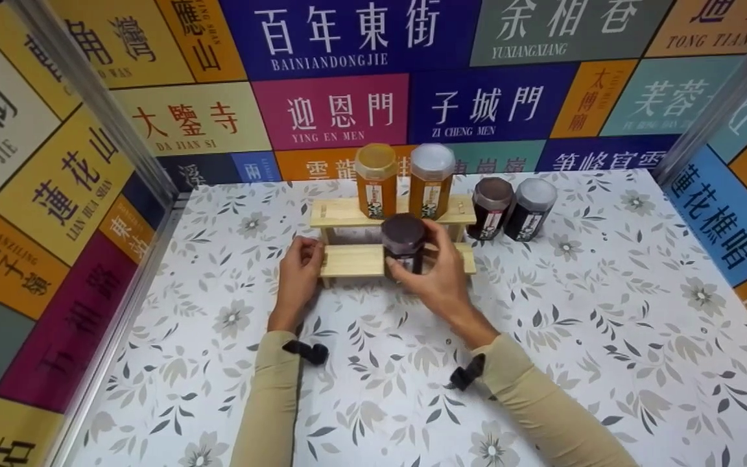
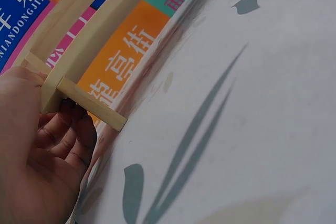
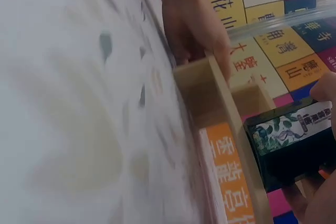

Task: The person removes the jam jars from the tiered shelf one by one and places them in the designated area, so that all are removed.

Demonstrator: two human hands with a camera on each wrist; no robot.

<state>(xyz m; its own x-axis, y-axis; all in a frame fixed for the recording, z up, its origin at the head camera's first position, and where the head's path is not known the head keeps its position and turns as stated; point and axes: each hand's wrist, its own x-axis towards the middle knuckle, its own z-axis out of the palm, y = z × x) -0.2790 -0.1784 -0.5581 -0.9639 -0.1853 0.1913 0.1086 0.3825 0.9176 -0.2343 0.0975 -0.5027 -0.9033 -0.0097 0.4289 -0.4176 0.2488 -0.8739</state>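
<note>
A two-step wooden rack (image 1: 355, 261) stands on the patterned table. My left hand (image 1: 300, 263) grips the left end of its lower step; in the left wrist view the thumb lies over the board (image 2: 58, 80) and the fingers curl beneath. My right hand (image 1: 439, 275) holds a dark jar (image 1: 404, 241) with a dark lid, thumb on one side and fingers on the other. The jar is upright at the lower step, right of its middle. The right wrist view shows its label (image 3: 289, 129) and its base close to the step's edge.
Two amber jars, one gold-lidded (image 1: 377, 181) and one white-lidded (image 1: 432, 181), stand on the upper step. Right of the rack, a brown-lidded dark jar (image 1: 491, 211) and a white-lidded dark jar (image 1: 530, 211) stand on the table (image 1: 574, 311). Sign-printed walls (image 1: 341, 107) enclose the back and sides.
</note>
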